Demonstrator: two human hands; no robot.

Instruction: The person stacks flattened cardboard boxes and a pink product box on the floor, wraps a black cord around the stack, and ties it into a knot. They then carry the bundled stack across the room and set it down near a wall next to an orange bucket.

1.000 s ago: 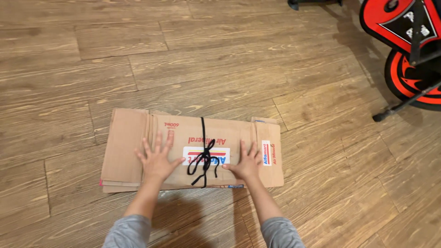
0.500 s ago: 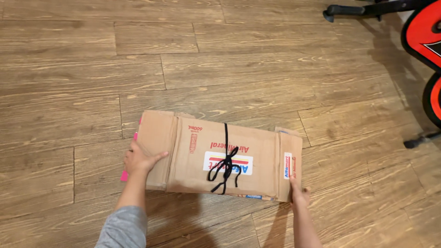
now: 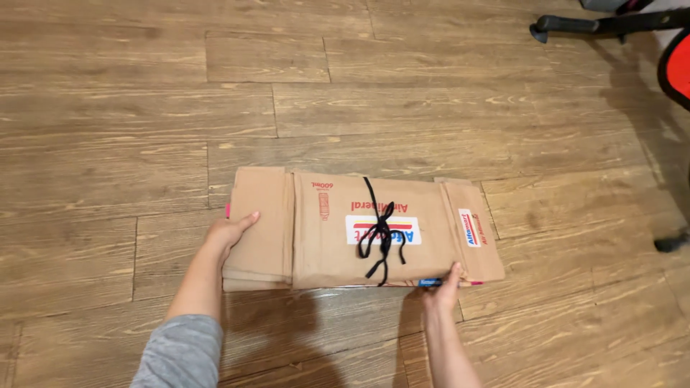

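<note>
Left hand (image 3: pixel 226 236) gripping left end of flattened cardboard bundle (image 3: pixel 359 230) w/ black cord (image 3: pixel 379 233); right hand (image 3: pixel 440 286) pinching near edge, fingers probably curled under. Wood floor (image 3: pixel 144 129).

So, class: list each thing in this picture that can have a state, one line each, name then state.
Cardboard bundle: flattened, stacked, tied.
Black cord: knotted in a bow, ends loose.
Left hand: gripping the bundle's left end.
Right hand: gripping its near edge.

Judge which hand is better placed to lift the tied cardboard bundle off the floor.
Probably the left hand: it wraps the bundle at its left end. The right hand only pinches the near edge, a weaker grip.
</note>
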